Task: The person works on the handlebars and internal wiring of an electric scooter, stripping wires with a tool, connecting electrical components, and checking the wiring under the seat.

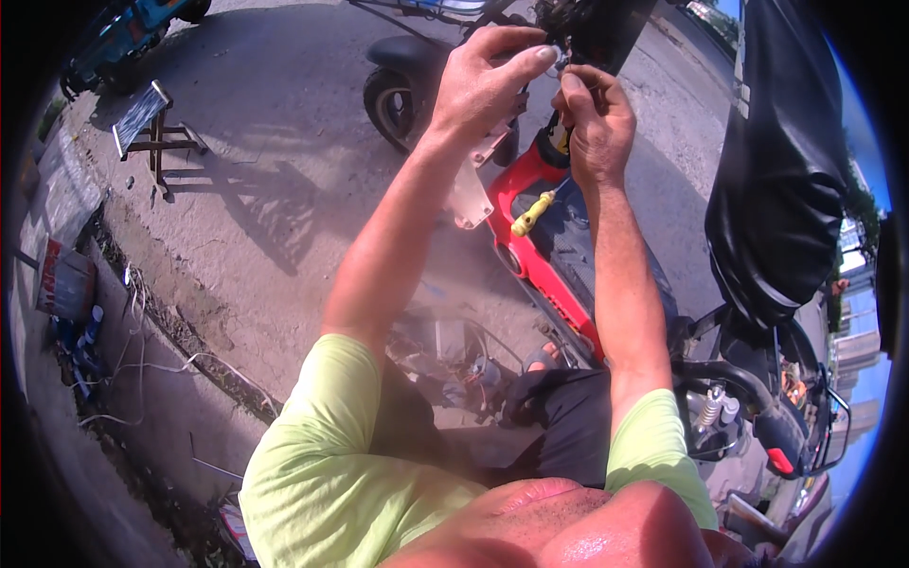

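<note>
The left hand [488, 85] pinches a small metal part [559, 64] between thumb and forefinger. The right hand [595, 123], just beside it, is curled shut on something too small to tell. Below the grip, a yellow-handled screwdriver [531, 214] lies on the red scooter [540, 256].

Sunlit grey concrete ground [284, 142], cracked and dusty, carries everything. A red scooter [530, 256] stands on it at centre, its footboard holding a yellow-handled screwdriver [530, 214]. A small wooden stool [151, 128] stands to the upper left. Loose white wires [142, 364] trail along the lower left edge, near a red and white container [64, 279].
</note>
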A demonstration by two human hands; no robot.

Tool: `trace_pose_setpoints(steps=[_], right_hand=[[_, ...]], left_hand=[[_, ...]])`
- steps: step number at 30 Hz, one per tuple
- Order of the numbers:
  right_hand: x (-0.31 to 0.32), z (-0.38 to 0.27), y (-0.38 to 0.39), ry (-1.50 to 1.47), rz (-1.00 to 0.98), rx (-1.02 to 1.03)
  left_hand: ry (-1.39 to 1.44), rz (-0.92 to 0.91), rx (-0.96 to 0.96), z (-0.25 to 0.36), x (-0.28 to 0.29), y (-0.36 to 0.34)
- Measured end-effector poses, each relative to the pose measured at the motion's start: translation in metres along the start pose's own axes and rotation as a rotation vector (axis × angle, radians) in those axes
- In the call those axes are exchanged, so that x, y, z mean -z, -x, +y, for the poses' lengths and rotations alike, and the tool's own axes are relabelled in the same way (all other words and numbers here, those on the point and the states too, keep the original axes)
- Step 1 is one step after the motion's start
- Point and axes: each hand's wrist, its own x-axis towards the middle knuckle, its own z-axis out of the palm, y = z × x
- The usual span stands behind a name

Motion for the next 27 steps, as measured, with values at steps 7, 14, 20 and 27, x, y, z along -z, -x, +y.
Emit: trace_pose_setpoints(steps=[7, 14, 20, 27], right_hand=[[0.000, 0.008, 0.002, 0.098, -0.073, 0.060], [0.001, 0.004, 0.005, 0.116, -0.022, -0.034], [-0.005, 0.002, -0.004, -0.112, 0.073, -0.048], [-0.009, -0.002, -0.005, 0.017, 0.080, 0.025]], left_hand=[[0.215, -0.024, -0.001, -0.015, -0.016, -0.001], [0.297, 0.198, 0.011, 0.012, -0.006, -0.008], [0.311, 0.236, 0.058, 0.014, 0.002, -0.014], [0.463, 0.177, 0.111, 0.000, 0.005, -0.017]])
